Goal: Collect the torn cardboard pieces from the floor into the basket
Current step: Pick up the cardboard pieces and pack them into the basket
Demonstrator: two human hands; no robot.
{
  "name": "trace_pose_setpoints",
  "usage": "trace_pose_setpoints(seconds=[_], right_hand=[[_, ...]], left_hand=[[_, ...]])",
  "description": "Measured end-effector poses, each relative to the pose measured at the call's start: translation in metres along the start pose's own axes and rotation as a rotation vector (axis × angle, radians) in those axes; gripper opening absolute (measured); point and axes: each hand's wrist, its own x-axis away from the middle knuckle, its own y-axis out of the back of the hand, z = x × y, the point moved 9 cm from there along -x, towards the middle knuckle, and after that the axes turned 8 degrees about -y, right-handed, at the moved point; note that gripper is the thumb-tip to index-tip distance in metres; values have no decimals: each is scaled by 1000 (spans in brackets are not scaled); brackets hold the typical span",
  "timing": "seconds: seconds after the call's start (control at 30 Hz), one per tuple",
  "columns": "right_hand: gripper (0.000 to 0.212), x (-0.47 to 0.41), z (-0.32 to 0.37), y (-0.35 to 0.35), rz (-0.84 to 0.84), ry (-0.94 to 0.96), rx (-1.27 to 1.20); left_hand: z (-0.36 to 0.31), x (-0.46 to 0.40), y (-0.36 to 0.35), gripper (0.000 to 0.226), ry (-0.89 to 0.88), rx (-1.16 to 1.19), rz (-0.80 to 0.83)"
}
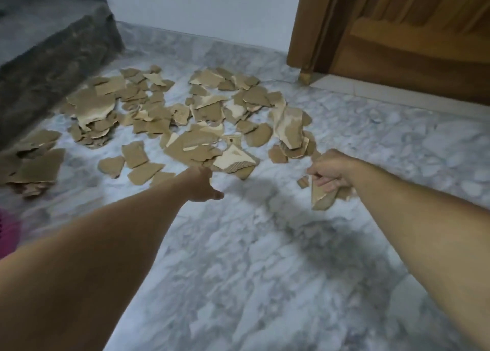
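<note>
The fingers (324,182) of the right hand (332,171) are curled tight around a small bunch of torn cardboard pieces (322,198), with one pointy, pale-edged scrap seen hanging down below the fist, lifted just off the marble floor (265,271). Over on the other side, the left hand (200,183) is stretched forward with the thumb stuck out to the side; its fingers are hidden behind the back of the hand, so whether anything is pinched there can't be told, though the hand is right at the near edge of the pile, touching or almost touching a big flat brown piece (191,145). The rest of the cardboard scraps (169,112) are spread across the floor beyond both hands, brown on one face and whitish where peeled, heaped thicker toward the left. A few loose bits are left just beside the right fist, including a tiny scrap (302,181) by the knuckles. A larger stack of pieces (34,167) is seen at the far left, next to a dark grey stone-looking block (53,59). A wooden door (413,32) and its frame are at the upper right, with a pale wall (201,6) behind the pile. A bit of something pink (8,234) is caught at the left edge, too blurred and cropped to be identified.
</note>
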Motion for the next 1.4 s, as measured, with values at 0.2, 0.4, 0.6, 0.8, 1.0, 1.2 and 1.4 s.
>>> trace_pose_setpoints(seconds=[0.2, 0.4, 0.6, 0.8, 1.0, 1.2, 1.4], right_hand=[[29, -52, -62, 30, -227, -129, 78], [106, -104, -94, 20, -273, -282, 21], [131, -119, -51, -14, -347, -166, 150], [128, -131, -21, -31, -300, -158, 157], [114, -142, 10, -30, -234, 0, 41], [144, -140, 80, -27, -266, 263, 100], [108, -170, 108, 10, -395, 236, -27]], left_hand=[[-34, -58, -43, 79, -52, -61, 19], [-56, -113, -48, 80, -67, -159, -104], [-47, -148, -44, 78, 12, -161, -159], [-38, -157, -41, 59, -28, -177, -126], [-21, -168, -13, 74, -37, -156, -175], [42, -160, 34, 88, 293, -62, -415], [130, -159, 19, 130, 790, 403, -395]])
